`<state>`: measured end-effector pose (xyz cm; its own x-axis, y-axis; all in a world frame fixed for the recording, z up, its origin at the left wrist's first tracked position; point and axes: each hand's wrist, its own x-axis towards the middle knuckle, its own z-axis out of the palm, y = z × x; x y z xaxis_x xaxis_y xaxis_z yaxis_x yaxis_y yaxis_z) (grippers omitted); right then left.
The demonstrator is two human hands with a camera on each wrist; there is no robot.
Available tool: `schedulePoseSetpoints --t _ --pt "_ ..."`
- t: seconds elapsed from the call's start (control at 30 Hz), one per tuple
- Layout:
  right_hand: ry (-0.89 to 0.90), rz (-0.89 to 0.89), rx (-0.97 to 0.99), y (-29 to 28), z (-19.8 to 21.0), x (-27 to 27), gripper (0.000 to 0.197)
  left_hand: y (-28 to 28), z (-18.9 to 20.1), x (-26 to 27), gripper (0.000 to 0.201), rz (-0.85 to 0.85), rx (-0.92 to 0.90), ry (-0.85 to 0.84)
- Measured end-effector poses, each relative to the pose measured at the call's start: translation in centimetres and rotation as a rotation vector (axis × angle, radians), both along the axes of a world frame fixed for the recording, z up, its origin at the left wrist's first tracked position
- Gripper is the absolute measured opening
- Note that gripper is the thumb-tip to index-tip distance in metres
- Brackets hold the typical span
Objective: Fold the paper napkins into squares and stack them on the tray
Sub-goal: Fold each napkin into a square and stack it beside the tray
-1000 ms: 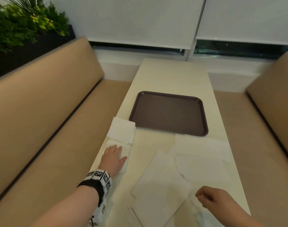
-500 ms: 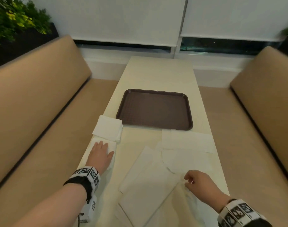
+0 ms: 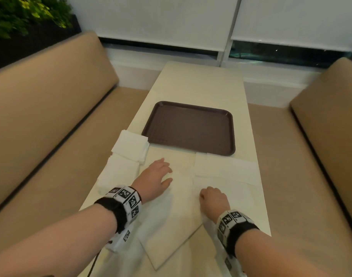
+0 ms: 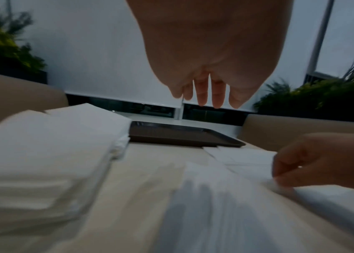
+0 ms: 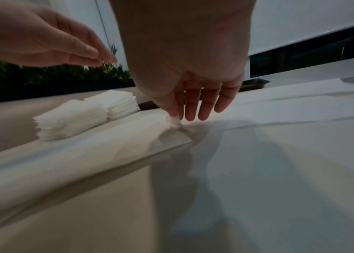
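**Next napkin lifted by its corner**

Under both hands, the long cream desk carries everything. Beyond the fingers lies the dark brown rectangular plastic tray, bare of napkins. Outside the left hand sit two stacks of folded white paper squares. That hand hovers flat, fingers straight, over the large unfolded white paper napkin, whose corner the right hand pinches. Judged: folding begins; next, carry that corner across and crease.

White napkins, brown tray, tan benches.
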<state>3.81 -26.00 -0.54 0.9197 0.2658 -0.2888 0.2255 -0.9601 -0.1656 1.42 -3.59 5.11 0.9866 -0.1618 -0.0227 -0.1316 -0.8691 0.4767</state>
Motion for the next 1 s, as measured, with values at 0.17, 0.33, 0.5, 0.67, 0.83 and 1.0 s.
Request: schedulePoseSetpoints --t 0.17,0.33,0.5,0.67,0.83,1.0 --pt "-0.072 -0.075 0.391 -2.1 3.4 -0.9 0.015 -3.9 0.6 0.5 0.047 -0.07 -0.078 0.201" --pt "-0.04 -0.061 0.75 -5.5 10.1 -2.5 0.015 -6.9 1.7 1.6 0.087 -0.024 -0.413 0.434" --pt "0.106 -0.289 1.179 -8.0 14.3 -3.0 0.019 -9.1 3.6 1.8 0.037 -0.146 -0.872 0.641" --pt "0.226 -0.54 1.409 -8.7 15.1 -4.4 0.052 -11.1 5.9 1.3 0.012 -0.03 -1.11 0.589" --pt "0.536 -0.453 1.411 -8.6 14.6 -5.1 0.055 -10.6 8.2 1.1 0.011 0.112 -1.128 0.452" --pt "0.395 -0.498 1.43 -7.0 14.7 -4.4 0.026 -9.8 9.4 -0.3 0.02 0.023 -1.18 0.581"
